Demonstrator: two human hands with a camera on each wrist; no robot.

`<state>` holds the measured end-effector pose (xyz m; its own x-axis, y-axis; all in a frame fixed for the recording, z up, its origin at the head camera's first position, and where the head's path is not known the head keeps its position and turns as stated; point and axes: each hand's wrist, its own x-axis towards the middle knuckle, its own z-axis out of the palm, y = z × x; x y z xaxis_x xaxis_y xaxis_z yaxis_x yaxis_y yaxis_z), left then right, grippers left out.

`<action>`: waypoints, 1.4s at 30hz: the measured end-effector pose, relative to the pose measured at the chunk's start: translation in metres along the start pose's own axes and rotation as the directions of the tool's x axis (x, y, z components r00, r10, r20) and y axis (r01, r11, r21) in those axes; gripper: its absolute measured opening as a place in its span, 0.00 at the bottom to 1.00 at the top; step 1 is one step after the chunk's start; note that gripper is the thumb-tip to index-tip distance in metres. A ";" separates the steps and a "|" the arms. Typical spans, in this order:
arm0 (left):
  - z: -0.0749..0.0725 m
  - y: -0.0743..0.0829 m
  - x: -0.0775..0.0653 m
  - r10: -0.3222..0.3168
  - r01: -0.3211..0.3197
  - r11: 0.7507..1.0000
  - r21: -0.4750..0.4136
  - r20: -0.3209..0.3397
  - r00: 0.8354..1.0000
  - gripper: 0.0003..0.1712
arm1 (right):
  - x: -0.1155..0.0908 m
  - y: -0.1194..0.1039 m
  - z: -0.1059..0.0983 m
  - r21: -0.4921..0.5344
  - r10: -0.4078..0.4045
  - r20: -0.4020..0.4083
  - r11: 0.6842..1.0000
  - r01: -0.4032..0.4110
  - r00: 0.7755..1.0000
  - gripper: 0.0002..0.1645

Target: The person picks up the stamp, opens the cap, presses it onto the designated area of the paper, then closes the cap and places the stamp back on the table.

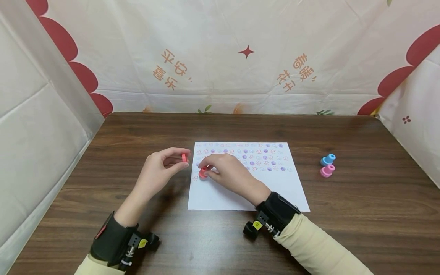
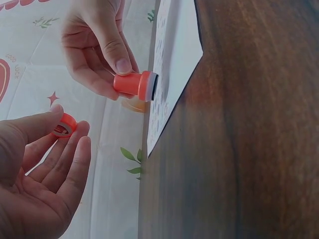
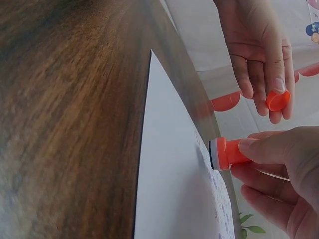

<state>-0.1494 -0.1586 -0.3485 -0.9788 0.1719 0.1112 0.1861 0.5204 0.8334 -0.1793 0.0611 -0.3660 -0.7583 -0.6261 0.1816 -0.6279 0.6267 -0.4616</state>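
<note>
My right hand [image 1: 232, 172] pinches a red toy stamp [image 1: 202, 174] by its handle, over the left part of a white sheet of paper [image 1: 220, 196]. In the left wrist view the stamp [image 2: 134, 85] lies level with its dark stamping face toward the sheet, close to the surface. Rows of small red, blue and purple prints run across the paper's upper half, with a faint red print beside the stamp. Left of the sheet, my left hand [image 1: 159, 166] pinches a small red cap [image 1: 184, 157] between thumb and fingers; its hollow shows in the right wrist view.
A blue stamp [image 1: 328, 159] and a pink stamp [image 1: 327, 170] stand close together to the right of the paper. All this is on a dark wooden table [image 1: 361, 229]. A pale patterned cloth [image 1: 220, 72] hangs behind it and at both sides.
</note>
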 end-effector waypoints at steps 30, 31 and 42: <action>-0.001 0.001 0.000 -0.005 0.005 1.000 -0.012 0.010 1.000 0.20 | 0.000 -0.003 0.007 -0.097 -0.071 -0.013 0.993 0.070 0.997 0.08; -0.001 0.001 0.000 -0.005 0.005 1.000 -0.011 0.009 1.000 0.20 | 0.000 -0.003 0.007 -0.103 -0.078 -0.016 0.992 0.076 0.997 0.08; -0.001 0.001 0.001 0.000 0.000 1.000 -0.009 0.006 1.000 0.21 | 0.000 -0.006 0.007 -0.167 -0.073 0.002 0.983 0.072 0.997 0.09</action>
<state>-0.1503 -0.1587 -0.3474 -0.9784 0.1764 0.1080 0.1851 0.5133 0.8380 -0.1738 0.0542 -0.3695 -0.7104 -0.6707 0.2131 -0.7012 0.6488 -0.2955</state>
